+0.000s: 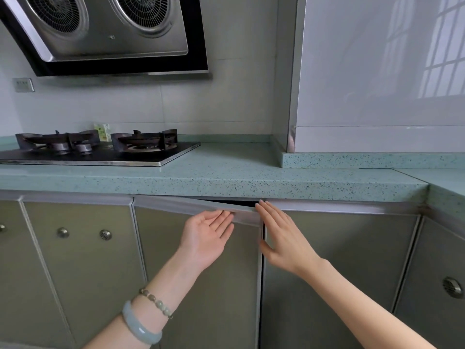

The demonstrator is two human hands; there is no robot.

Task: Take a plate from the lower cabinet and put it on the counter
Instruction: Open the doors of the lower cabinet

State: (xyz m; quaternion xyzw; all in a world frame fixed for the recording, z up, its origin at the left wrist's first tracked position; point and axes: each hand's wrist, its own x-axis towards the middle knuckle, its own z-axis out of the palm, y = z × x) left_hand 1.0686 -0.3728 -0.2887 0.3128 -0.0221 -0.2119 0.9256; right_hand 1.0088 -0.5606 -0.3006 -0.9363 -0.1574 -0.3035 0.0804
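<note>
1. Brushed grey metal covers the lower cabinet fronts under the bench (226,177), a speckled green slab. One cabinet door (201,260) below the bench's front edge stands slightly ajar, with a dark gap along its top right corner.

2. The left hand (206,238) lies palm up with fingers spread flat, its fingertips (226,215) tucked under the door's top rail. It is open and grips nothing; I judge it is placed there because this door shows no knob, so the rail is the only pull.

3. The right hand (281,238) is also open and flat, fingers together, pressed against the neighbouring door (339,273) with its fingertips at the gap. It likely steadies that panel or helps pry the free edge.

4. The plate is not visible; by my reckoning it sits inside the cabinet, hidden behind the door.

5. The task looks to be at its first step: the door must swing wide before anything can be reached.

6. The bare stretch of bench between the stove (100,152), at the left, and the right corner looks the natural spot to set the plate down.
</note>
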